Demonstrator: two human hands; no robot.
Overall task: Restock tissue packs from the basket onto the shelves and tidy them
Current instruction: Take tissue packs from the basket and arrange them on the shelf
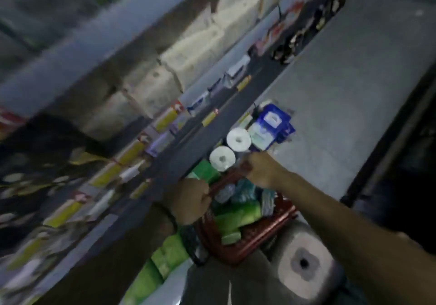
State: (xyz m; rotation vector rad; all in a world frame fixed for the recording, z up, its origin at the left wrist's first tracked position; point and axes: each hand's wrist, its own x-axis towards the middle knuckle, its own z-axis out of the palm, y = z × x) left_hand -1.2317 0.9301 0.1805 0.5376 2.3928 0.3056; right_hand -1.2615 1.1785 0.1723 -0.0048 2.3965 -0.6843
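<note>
Though motion smears everything, the shelves [77, 52] can be made out running from near left to far right, with pale packs [195, 54] standing in a row on one level. Grey floor [354, 92] fills the right side. A red basket [259, 236] sits low in the middle, beside the shelves' bottom edge. A big roll [304, 262] lies near right of it, touching or almost touching its wall. Inside the basket lie green packs [238, 217], their long axis running roughly left to right across it. Just beyond it stand two white rolls [238, 139] and a blue pack [271, 120].

The left hand [188, 201] is at the basket's left rim with its fingers clenched, apparently on the rim or handle. The right hand [262, 170] hangs over the far rim with fingers curled. Whether they grasp a handle, a pack or nothing I cannot tell.

The green packs lie between the hands, just near of and below the right one. That hand looks better placed to lift one and carry it left to the shelves.
</note>
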